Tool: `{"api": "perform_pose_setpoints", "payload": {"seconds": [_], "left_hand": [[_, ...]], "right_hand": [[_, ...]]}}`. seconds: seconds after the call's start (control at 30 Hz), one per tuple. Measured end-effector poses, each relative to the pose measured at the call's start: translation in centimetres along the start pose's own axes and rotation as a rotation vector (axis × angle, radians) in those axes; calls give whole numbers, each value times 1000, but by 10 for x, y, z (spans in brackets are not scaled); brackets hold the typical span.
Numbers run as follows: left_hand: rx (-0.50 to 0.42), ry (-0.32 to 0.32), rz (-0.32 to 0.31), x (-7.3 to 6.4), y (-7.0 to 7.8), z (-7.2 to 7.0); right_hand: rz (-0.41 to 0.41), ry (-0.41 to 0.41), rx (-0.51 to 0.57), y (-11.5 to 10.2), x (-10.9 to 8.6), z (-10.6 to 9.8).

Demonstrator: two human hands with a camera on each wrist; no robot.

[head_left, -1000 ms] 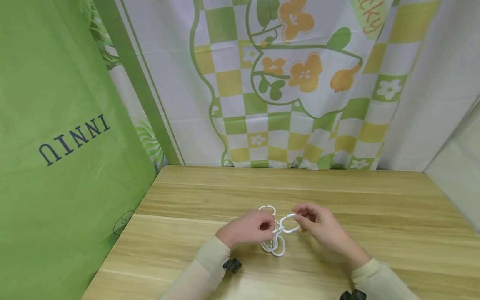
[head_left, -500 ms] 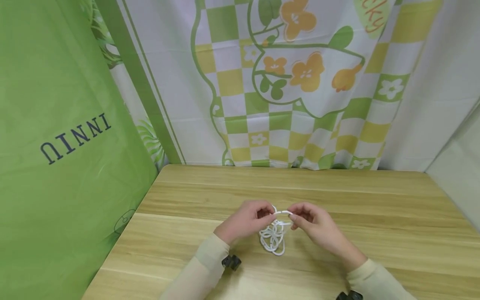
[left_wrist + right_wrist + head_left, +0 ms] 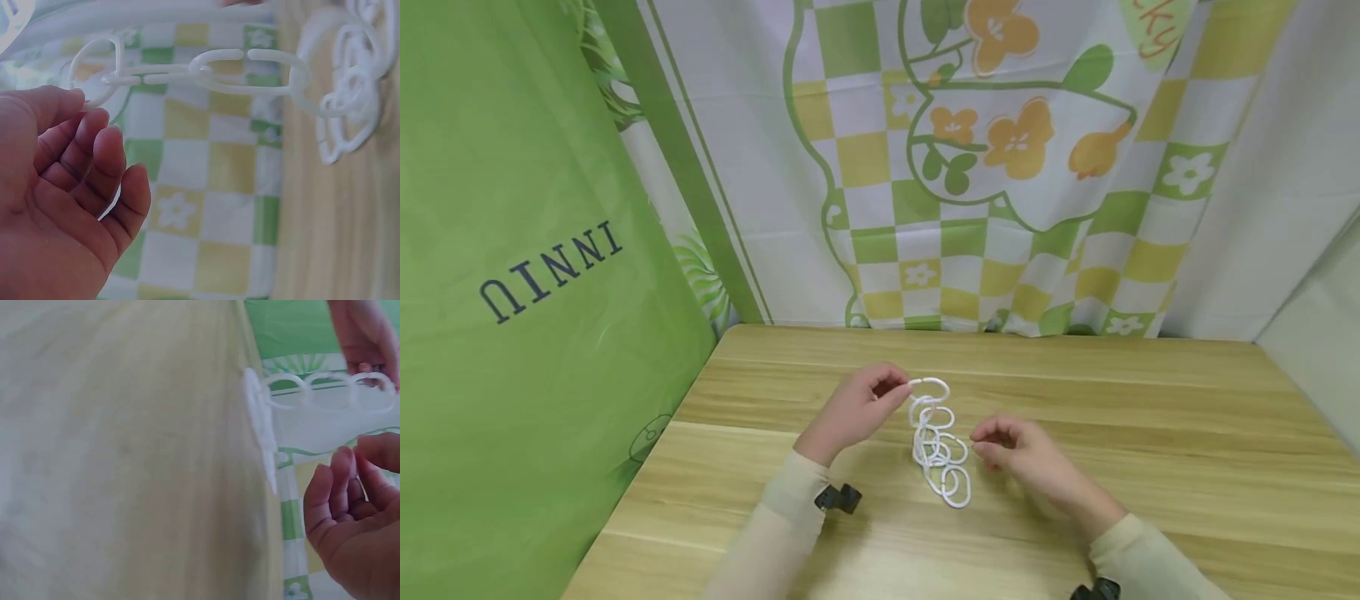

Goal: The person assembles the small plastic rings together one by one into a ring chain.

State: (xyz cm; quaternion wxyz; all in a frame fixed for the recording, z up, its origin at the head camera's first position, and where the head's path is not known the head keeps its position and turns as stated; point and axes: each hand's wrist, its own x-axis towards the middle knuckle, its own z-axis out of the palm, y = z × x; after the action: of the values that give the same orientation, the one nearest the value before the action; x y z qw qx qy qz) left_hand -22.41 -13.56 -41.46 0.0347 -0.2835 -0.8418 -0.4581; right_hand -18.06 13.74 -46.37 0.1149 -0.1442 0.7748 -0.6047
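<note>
A chain of white plastic links lies partly heaped on the wooden table. My left hand pinches the end link between thumb and fingertips and holds it up. Several oval links, each with a small gap in its side, hang joined from it down to the heap, as the left wrist view shows. To the right of the chain, my right hand hovers with loosely bent fingers and nothing between them. Its thumb and index fingertips are close together in the right wrist view, apart from the raised links.
The wood-grain table reaches back to a checked, flowered curtain. A green cloth hangs along the left side. Small black devices sit at both wrists.
My left hand has moved up and to the left, drawing the end link away from the heap and stretching out the chain. The right hand has let go of its link.
</note>
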Motion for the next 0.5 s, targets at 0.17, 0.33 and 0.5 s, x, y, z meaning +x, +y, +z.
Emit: {"api": "perform_pose_setpoints", "payload": {"seconds": [0.17,0.33,0.5], "left_hand": [[-2,119,0,-2,0,-23],[-43,224,-7,-6,0,-46],[-132,320,1,-11,5,-63]], "right_hand": [[36,-55,-57,6,4,9],[44,-115,-177,5,11,19],[-8,-124,-365,3,16,24]]}}
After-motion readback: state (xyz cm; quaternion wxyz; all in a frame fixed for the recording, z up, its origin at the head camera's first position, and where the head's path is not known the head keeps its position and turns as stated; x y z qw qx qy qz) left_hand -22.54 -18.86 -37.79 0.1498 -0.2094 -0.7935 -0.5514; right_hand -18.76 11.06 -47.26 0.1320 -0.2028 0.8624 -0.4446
